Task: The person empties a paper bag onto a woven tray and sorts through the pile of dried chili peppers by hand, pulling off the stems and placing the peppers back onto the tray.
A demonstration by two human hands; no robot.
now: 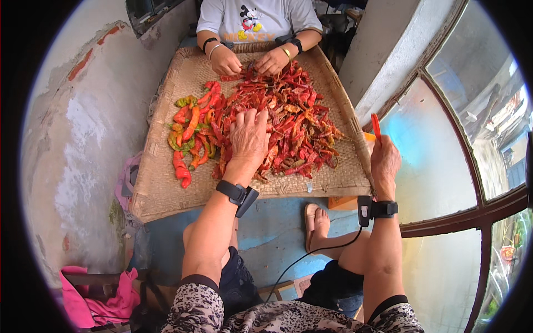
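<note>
Wrinkled dark-red peppers (297, 125) lay heaped on a tan woven tray (150, 191), much seemingly left unworked, the left hand (248, 139) touching them, its grasp indeterminable, the right hand (385, 161) gripping a slender red object (376, 126).

One head-worn fisheye, left of a pair; looks steeply down from above the wearer's forearms (208, 238). Woven tray (158, 186) near, mid-frame; co-worker's torso (222, 16) cropped at top. Window frame (486, 215) bows along right rim; black surround rounds the corners.
</note>
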